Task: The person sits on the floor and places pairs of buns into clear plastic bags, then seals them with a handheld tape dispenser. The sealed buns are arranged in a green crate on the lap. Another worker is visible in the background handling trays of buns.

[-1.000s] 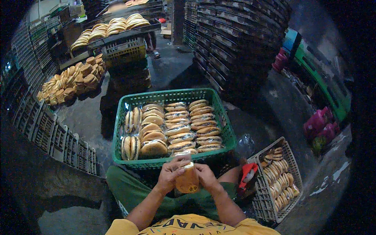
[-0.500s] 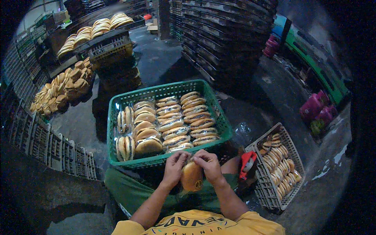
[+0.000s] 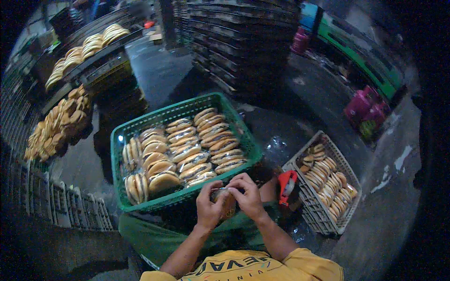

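Note:
Between my hands hangs a round brown bun [image 3: 228, 207] in a clear plastic bag, partly hidden by my fingers. My left hand [image 3: 209, 206] is closed, pinching the upper edge of the bag on one side. On the other side, my right hand [image 3: 247, 195] also pinches that edge, its fingertips close to the left ones. Just beyond the hands, a green plastic basket [image 3: 161, 204] rests near my lap. Inside it stand rows of bagged, filled buns [image 3: 164, 180], most on edge.
At right, a grey crate [image 3: 323, 228] holds more buns, with a red object [image 3: 287, 186] beside it. Pink gas cylinders [image 3: 361, 110] stand farther right. Tall stacked dark trays [image 3: 239, 47] rise behind. Loose buns [image 3: 61, 119] are piled at left, below a tray of pale buns [image 3: 89, 49].
The view has shifted, so the surroundings sit further left. My fingers have drawn together along the bag's upper edge, and the bun is now more covered by my hands.

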The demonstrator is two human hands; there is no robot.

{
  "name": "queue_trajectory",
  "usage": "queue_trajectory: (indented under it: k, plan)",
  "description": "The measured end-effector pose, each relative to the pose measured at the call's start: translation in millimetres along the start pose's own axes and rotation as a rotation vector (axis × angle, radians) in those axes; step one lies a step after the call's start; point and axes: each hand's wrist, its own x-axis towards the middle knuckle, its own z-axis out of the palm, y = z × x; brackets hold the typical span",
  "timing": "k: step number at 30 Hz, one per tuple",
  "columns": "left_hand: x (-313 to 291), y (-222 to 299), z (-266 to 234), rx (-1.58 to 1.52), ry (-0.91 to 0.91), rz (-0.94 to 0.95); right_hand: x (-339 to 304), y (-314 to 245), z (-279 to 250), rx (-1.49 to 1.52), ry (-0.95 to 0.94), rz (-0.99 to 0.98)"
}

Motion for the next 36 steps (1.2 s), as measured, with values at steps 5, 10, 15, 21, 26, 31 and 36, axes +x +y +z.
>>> queue_trajectory:
  k: [5, 10, 15, 21, 26, 31, 36]
  plan:
    - [0, -2, 18, -0.208, 0.043, 0.015, -5, 9, 9, 0.375, 0.202, 0.053]
    - [-16, 8, 46, -0.286, -0.085, -0.261, -40, 42, 1, 0.441, 0.366, 0.122]
    - [-19, 6, 44, -0.263, -0.131, -0.37, -84, 147, -99, -0.213, 0.944, 0.311]
    - [-17, 2, 36, -0.127, -0.255, -0.283, -152, 270, -159, -0.002, 0.624, 0.936]
    - [-18, -1, 30, -0.138, -0.205, -0.248, -180, 266, -131, -0.235, 0.591, 0.756]
    - [-17, -10, 21, -0.072, -0.204, -0.231, -136, 177, -118, -0.486, 0.47, 0.783]
    - [-15, -8, 14, 0.156, -0.144, -0.053, -60, 56, -43, 0.252, -0.01, 0.29]
